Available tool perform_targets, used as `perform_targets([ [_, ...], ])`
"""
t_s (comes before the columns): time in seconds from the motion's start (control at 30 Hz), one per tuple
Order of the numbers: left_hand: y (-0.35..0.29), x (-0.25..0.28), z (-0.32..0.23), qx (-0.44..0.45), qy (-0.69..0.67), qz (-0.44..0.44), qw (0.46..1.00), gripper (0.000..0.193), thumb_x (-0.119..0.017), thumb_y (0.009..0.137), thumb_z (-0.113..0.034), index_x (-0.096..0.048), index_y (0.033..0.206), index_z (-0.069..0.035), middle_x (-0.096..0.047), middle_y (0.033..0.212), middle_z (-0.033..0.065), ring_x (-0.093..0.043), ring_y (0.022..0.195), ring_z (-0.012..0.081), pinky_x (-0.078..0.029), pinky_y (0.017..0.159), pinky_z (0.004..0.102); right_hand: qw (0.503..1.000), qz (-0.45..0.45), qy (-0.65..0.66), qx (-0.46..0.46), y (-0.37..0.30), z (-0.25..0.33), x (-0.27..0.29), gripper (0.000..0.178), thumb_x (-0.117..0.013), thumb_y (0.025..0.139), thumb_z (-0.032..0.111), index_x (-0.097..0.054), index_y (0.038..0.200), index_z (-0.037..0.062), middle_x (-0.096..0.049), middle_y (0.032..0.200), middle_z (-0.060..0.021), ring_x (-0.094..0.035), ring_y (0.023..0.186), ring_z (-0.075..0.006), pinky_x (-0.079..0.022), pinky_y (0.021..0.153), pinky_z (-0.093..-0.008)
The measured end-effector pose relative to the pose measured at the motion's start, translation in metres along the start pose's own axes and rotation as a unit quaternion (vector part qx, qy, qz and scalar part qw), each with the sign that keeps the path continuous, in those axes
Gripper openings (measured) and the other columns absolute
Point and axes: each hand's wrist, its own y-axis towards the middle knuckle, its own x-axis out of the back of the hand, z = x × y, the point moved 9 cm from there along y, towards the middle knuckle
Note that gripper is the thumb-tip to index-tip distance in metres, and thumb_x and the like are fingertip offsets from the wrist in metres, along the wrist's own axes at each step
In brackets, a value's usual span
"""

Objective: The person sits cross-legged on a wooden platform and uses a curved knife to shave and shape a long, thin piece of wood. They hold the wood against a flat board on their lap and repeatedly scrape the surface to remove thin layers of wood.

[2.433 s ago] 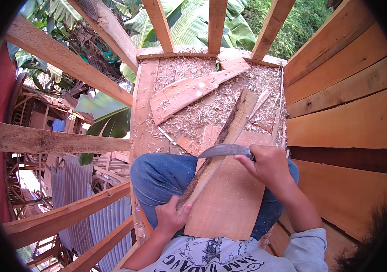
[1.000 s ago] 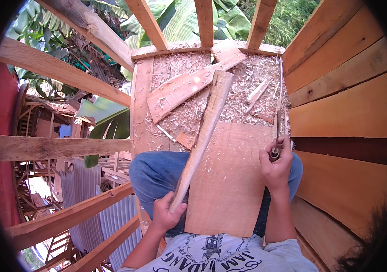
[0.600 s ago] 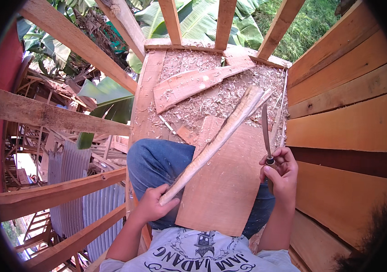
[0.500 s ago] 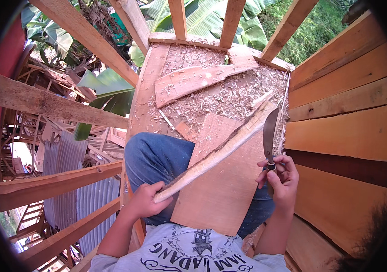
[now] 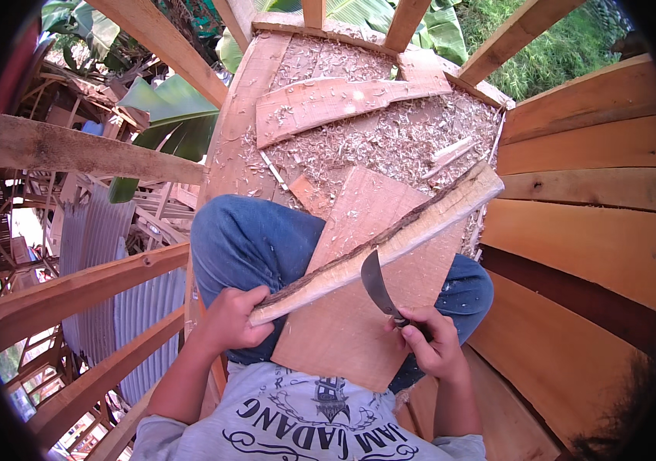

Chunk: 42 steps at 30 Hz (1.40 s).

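Note:
My left hand [image 5: 237, 319] is closed around the near end of a long strip of wood [image 5: 389, 240]. The strip has a pale cut face and dark bark along its upper edge, and it slants up to the right across my lap. In my right hand [image 5: 431, 341] is a knife [image 5: 376, 284] with a curved dark blade, gripped by its handle. The blade points up and left, its tip at the strip's lower edge; I cannot tell whether it touches. Beneath both lies a flat wooden board [image 5: 343, 323] across my legs.
A shaped plank [image 5: 320, 111] lies among wood shavings [image 5: 389, 154] on the floor ahead. Wooden rails [image 5: 90, 154] run along the left, with corrugated metal sheets [image 5: 144, 323] beyond. A plank wall [image 5: 581, 230] stands close on the right.
My right hand has moved left and down, and the knife has tilted from upright toward the strip. The strip's far end has swung right and lower.

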Motion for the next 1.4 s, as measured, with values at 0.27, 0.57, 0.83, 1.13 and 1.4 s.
perform_targets([
  [0.27, 0.003, 0.0, -0.002, -0.01, 0.013, -0.016, 1.0, 0.017, -0.06, 0.058, -0.006, -0.045, 0.066, -0.003, -0.047, 0.053, 0.016, -0.055, 0.051, 0.0364, -0.043, 0.047, 0.0357, 0.994, -0.103, -0.035, 0.032, 0.01, 0.008, 0.009, 0.029, -0.045, 0.097, 0.007, -0.042, 0.126, 0.0052, -0.058, 0.072, -0.0097, -0.047, 0.048, -0.0087, -0.036, 0.044, -0.0205],
  [0.57, 0.003, -0.001, 0.002, 0.001, 0.022, 0.007, 1.0, 0.021, -0.065, 0.061, -0.014, -0.052, 0.073, -0.005, -0.053, 0.056, 0.0167, -0.057, 0.055, 0.0376, -0.045, 0.05, 0.0421, 0.984, -0.17, 0.052, -0.005, 0.003, -0.003, 0.004, 0.029, -0.049, 0.093, 0.0, -0.044, 0.122, 0.0026, -0.059, 0.074, -0.0096, -0.054, 0.055, -0.0112, -0.042, 0.048, -0.0238],
  [0.83, 0.004, -0.001, 0.004, 0.004, 0.005, 0.032, 0.999, 0.024, -0.066, 0.061, -0.016, -0.053, 0.077, -0.004, -0.054, 0.057, 0.0181, -0.057, 0.056, 0.0382, -0.046, 0.051, 0.0426, 0.981, -0.184, 0.055, 0.015, 0.0, -0.001, -0.013, 0.023, -0.041, 0.099, 0.008, -0.041, 0.121, 0.0064, -0.053, 0.071, -0.0094, -0.044, 0.049, -0.0083, -0.035, 0.043, -0.0192],
  [1.13, 0.004, -0.001, 0.006, 0.014, -0.01, 0.035, 0.999, 0.023, -0.064, 0.062, -0.017, -0.053, 0.077, -0.003, -0.053, 0.056, 0.0192, -0.056, 0.056, 0.0396, -0.045, 0.052, 0.0439, 0.987, -0.156, 0.035, 0.029, 0.0, 0.005, -0.004, 0.024, -0.041, 0.098, 0.008, -0.04, 0.122, 0.0094, -0.052, 0.07, -0.009, -0.046, 0.05, -0.0085, -0.035, 0.042, -0.0191],
  [1.4, 0.004, -0.001, 0.008, 0.017, -0.008, 0.037, 0.999, 0.023, -0.064, 0.062, -0.017, -0.052, 0.076, -0.003, -0.052, 0.056, 0.0193, -0.056, 0.056, 0.0401, -0.044, 0.052, 0.0444, 0.991, -0.135, 0.017, 0.004, 0.007, 0.003, -0.019, 0.029, -0.044, 0.094, 0.0, -0.043, 0.123, 0.0037, -0.055, 0.067, -0.0049, -0.046, 0.05, -0.0078, -0.036, 0.045, -0.0223],
])
